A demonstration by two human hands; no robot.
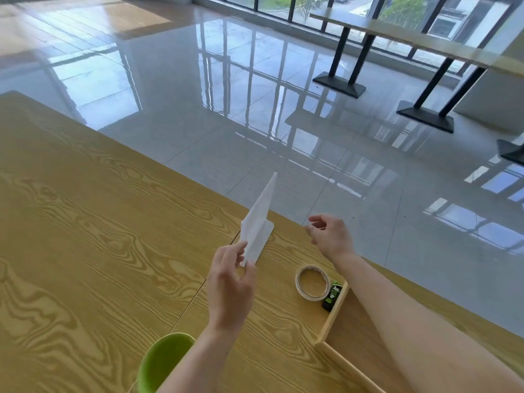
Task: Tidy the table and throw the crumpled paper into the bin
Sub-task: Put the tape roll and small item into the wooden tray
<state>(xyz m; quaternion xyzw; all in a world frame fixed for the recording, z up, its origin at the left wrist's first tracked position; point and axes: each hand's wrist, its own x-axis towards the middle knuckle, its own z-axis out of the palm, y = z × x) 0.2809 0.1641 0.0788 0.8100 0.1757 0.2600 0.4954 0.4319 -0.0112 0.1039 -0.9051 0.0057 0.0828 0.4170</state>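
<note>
Glossy grey tile floor (226, 109) mirrors tall windows (283, 7); black-legged long table (425, 41) alongside.

Over the tabletop (85, 222), near its far edge: a folded paper (259, 222), pinched at its near end by the left hand (231, 282), tip pointing far and up. Right of the paper, apart from it: the right hand (330, 235), touching nothing. Nearer and right: a tape roll (312, 282) lying flat, a small box (332, 296) just beside it on the right, against the rim of a tray (334, 316). At the near edge, left of the left forearm: a cup (161, 361). Far right, on the floor (198, 95): another table (411, 38).
</note>
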